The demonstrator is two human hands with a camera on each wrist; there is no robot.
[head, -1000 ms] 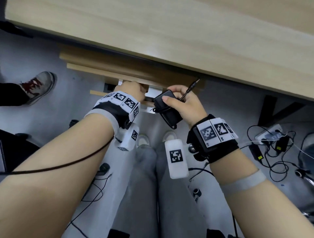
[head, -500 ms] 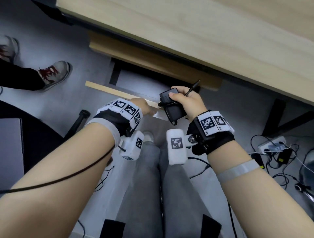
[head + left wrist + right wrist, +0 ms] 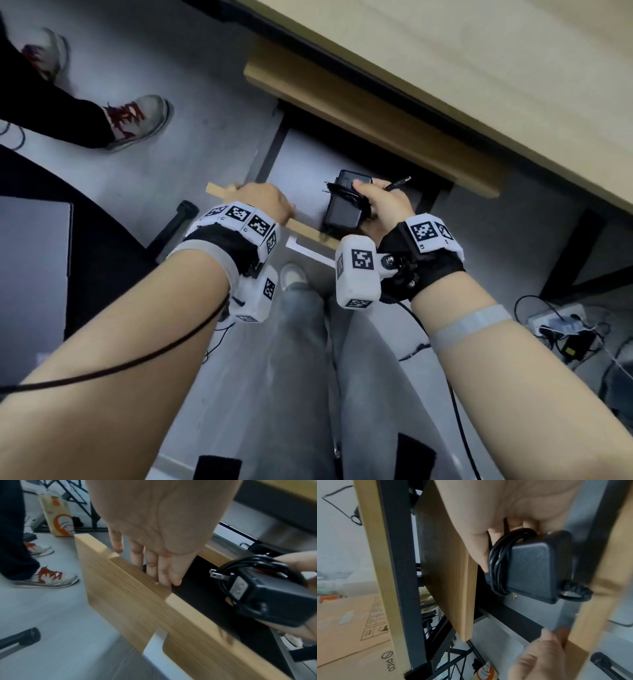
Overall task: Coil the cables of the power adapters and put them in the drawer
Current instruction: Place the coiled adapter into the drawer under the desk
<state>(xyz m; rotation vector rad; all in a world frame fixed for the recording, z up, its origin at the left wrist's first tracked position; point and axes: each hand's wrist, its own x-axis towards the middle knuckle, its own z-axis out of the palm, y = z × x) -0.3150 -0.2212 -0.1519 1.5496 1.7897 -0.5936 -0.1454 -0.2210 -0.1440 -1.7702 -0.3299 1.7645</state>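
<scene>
My right hand [image 3: 385, 209] grips a black power adapter [image 3: 342, 210] with its cable wound round the body; the barrel plug [image 3: 399, 185] sticks out past my fingers. The adapter hangs above the grey inside of the drawer [image 3: 301, 168], which is pulled out from under the desk. My left hand [image 3: 265, 202] holds the top edge of the wooden drawer front [image 3: 308, 230]. In the left wrist view its fingers [image 3: 154, 566] hook over the notch in the drawer front [image 3: 137, 601], with the adapter [image 3: 267, 595] to the right. The right wrist view shows the adapter [image 3: 532, 566] over the drawer floor [image 3: 496, 635].
The light wood desk top [image 3: 479, 68] overhangs the drawer. Another person's shoes with red laces [image 3: 137, 120] stand on the floor at the left. A power strip with tangled cables [image 3: 555, 318] lies at the right. My legs [image 3: 301, 342] are below the drawer front, and a black chair leg [image 3: 171, 229] lies to the left.
My left hand has pulled the drawer further out toward me. My right hand has carried the coiled adapter from in front of the drawer to above its open inside.
</scene>
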